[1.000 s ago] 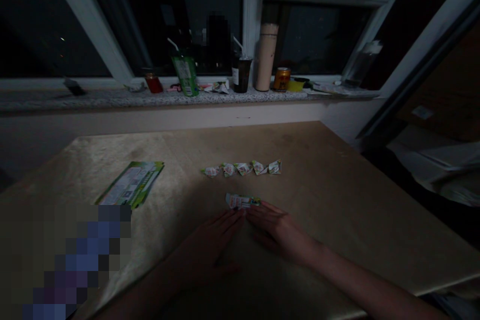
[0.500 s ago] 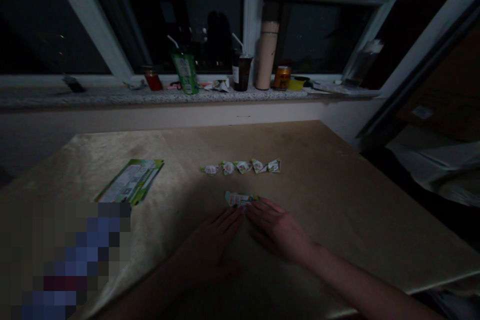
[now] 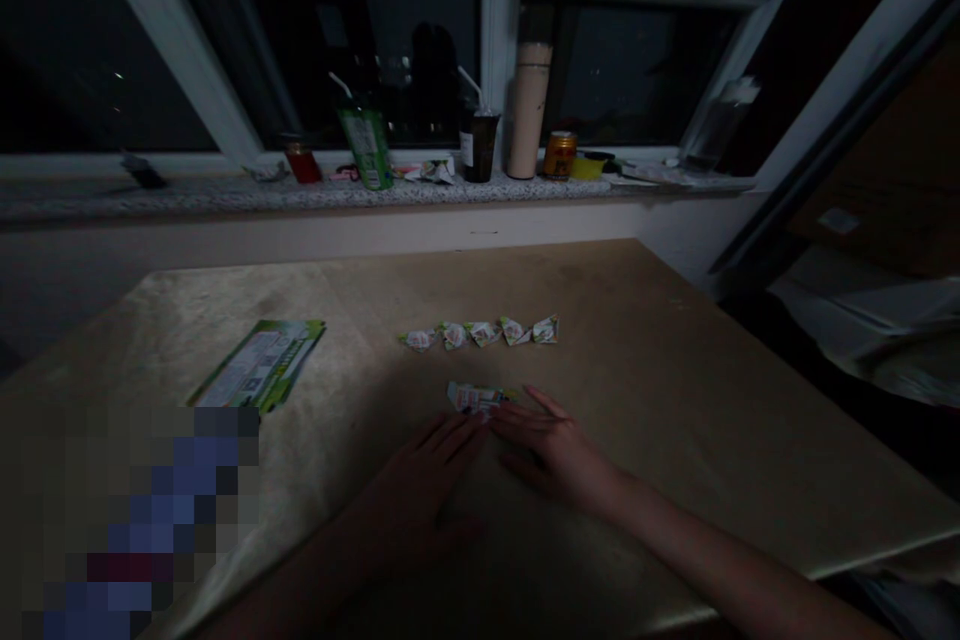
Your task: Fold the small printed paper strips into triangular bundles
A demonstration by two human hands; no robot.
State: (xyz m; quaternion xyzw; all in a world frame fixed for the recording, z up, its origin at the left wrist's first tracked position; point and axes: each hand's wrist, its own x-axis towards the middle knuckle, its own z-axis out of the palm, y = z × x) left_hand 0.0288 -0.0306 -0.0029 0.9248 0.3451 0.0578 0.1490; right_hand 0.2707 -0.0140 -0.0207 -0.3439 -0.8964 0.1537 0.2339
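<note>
A green-and-white printed wrapper (image 3: 474,397), partly folded, lies flat on the tan-covered table (image 3: 660,360). The fingertips of my left hand (image 3: 420,475) rest at its near edge, fingers stretched out and palm down. My right hand (image 3: 559,445) lies across its right end with the fingers extended, covering part of it. Beyond the hands, a row of several small folded wrapper pieces (image 3: 484,332) runs left to right. At the left lies a stack of flat green-and-white wrappers (image 3: 262,360).
On the granite windowsill (image 3: 420,200) stand a green cup (image 3: 367,145) with a straw, a dark drink cup (image 3: 480,145), a pale pink flask (image 3: 530,110), an orange can (image 3: 560,157) and a red jar (image 3: 303,163). A blurred-out patch (image 3: 150,520) hides the lower left.
My right index finger has lifted and spread apart from the other fingers. My left hand and the wrapper stay nearly in place; the view has shifted slightly.
</note>
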